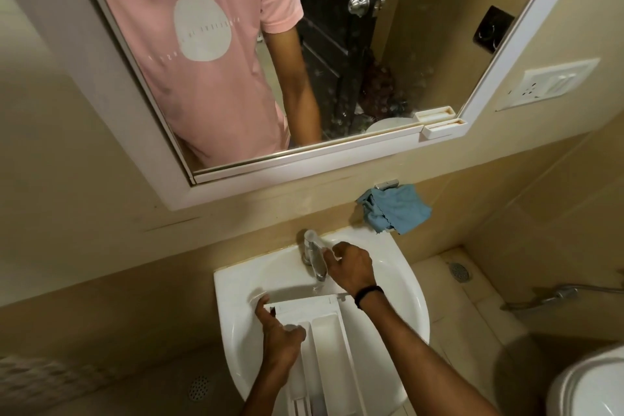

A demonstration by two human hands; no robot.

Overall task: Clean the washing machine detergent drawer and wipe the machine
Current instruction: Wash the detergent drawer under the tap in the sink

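Note:
The white detergent drawer lies lengthwise in the white washbasin, its far end under the chrome tap. My left hand grips the drawer's left wall near the far end, thumb inside a compartment. My right hand is curled round the tap's lever at the spout. A thin stream of water falls from the spout by the drawer's far edge. A blue cloth hangs on a wall hook behind the basin at the right.
A white-framed mirror hangs above the basin. On the right are a wall socket, a hand-spray hose, a floor drain and a toilet lid. Another floor drain sits lower left.

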